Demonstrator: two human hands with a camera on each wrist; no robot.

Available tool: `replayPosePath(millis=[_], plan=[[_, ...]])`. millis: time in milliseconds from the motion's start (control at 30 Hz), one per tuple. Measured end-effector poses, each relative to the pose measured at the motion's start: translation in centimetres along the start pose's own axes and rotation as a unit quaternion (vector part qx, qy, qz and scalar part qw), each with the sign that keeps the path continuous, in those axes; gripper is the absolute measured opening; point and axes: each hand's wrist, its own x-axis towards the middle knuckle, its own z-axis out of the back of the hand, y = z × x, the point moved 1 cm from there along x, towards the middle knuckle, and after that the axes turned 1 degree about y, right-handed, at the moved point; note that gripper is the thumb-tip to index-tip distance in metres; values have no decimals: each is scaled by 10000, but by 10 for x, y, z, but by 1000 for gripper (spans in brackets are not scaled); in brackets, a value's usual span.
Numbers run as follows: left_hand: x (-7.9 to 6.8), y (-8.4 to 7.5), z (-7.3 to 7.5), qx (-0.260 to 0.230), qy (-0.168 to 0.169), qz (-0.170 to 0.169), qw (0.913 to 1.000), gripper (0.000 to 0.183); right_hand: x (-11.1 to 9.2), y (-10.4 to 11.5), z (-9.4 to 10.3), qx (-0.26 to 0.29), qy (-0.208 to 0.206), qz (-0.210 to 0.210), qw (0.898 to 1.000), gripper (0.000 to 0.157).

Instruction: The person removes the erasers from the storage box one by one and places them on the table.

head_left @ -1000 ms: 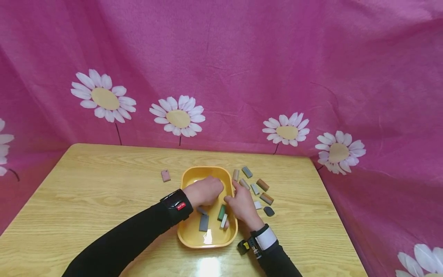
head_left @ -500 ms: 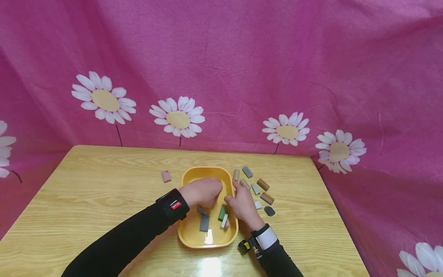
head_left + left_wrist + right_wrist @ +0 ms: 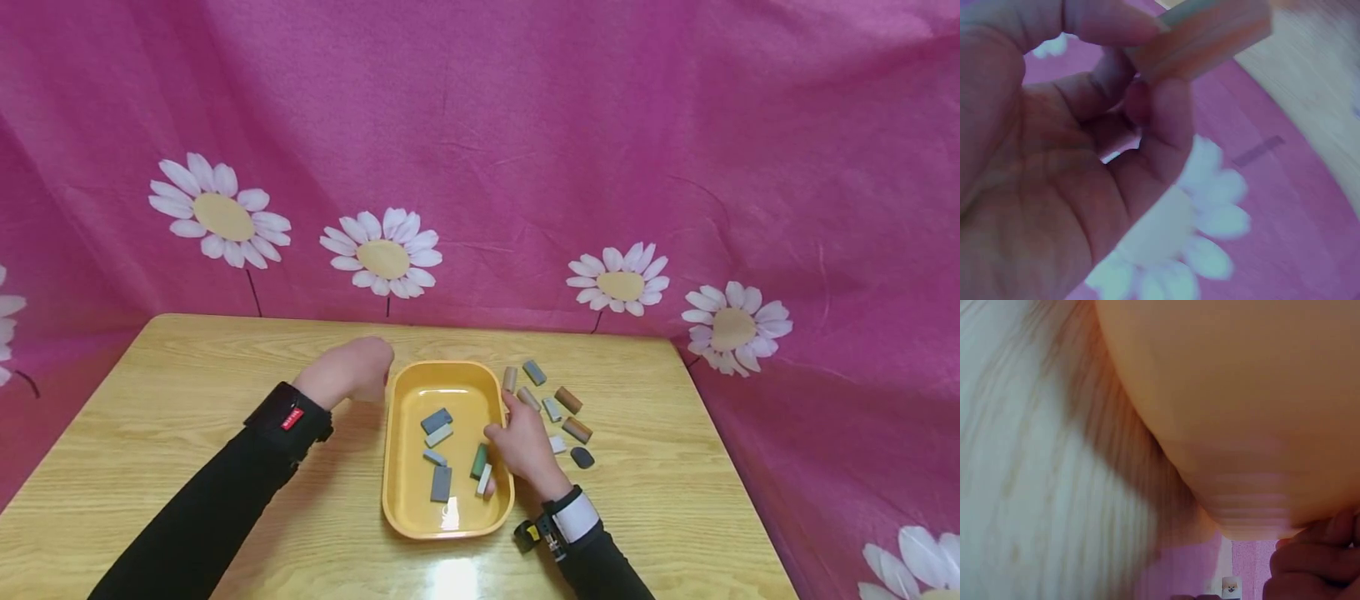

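My left hand point(image 3: 345, 371) is over the table just left of the yellow tray point(image 3: 405, 500). In the left wrist view, its thumb and fingers pinch a small brownish rectangular block point(image 3: 1210, 37) with a greenish edge. My right hand point(image 3: 525, 442) grips the tray's right rim, thumb on the inner side. In the right wrist view the tray's outer wall fills much of the picture, with curled fingers point(image 3: 1316, 562) at its edge. Inside the tray lie grey blocks point(image 3: 441, 483), a pale block point(image 3: 438, 435), a green block point(image 3: 480, 461) and a white block point(image 3: 484, 479).
Right of the tray, several loose pieces lie on the wooden table point(image 3: 225, 400), among them brown half-round blocks point(image 3: 568, 400), a grey block point(image 3: 534, 372) and a dark rounded piece point(image 3: 582, 457). A pink flowered cloth point(image 3: 495, 167) hangs behind the table.
My left hand has moved out of the tray to the left, uncovering a grey block and a pale block. It now covers where a pink block lay. The right hand stays on the rim.
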Motion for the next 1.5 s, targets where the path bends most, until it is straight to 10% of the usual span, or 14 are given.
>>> replayPosePath(millis=[233,367,733,1133,1500], plan=[[-15,39,-40,-1077,779,866,9873,30,0,-1,-2,26,-13,-19,10000,59],[-18,50,-51,-1414,581,833,9847,49,0,-2,-2,-4,-13,-9,10000,59],[-8,58,-59,-1217,-37,397,9918,12,-1,-1,0,63,0,10,10000,59],[13,-5,-22,-202,-1263,-757,9889,12,1,0,-1,118,52,-118,9998,62],[41,-51,-33,203,-310,-1168,9925,24,2,0,-1,-47,81,-145,9999,61]])
